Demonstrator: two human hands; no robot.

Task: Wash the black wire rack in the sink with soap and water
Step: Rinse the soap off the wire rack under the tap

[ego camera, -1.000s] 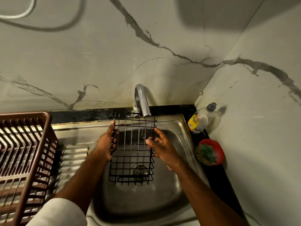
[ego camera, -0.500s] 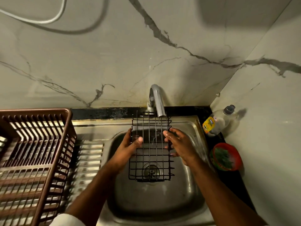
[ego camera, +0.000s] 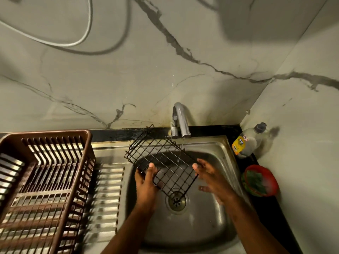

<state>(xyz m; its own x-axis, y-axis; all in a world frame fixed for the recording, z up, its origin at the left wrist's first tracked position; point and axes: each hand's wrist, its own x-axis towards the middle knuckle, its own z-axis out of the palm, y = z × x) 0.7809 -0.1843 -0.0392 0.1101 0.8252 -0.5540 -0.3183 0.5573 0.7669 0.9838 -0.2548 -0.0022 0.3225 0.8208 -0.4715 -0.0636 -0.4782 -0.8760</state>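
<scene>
Head view, wire rack [ego camera: 163,162] now turned diagonal

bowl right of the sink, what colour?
Red bowl, with something green inside. Head view, the only one.

dish basket [ego camera: 45,180] cut off left, blurred

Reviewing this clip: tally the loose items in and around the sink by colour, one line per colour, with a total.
Black: 1, wire rack
Brown: 1, dish drainer basket
Clear with yellow label: 1, soap bottle
Red: 1, bowl holding a green scrubber
Total: 4
</scene>
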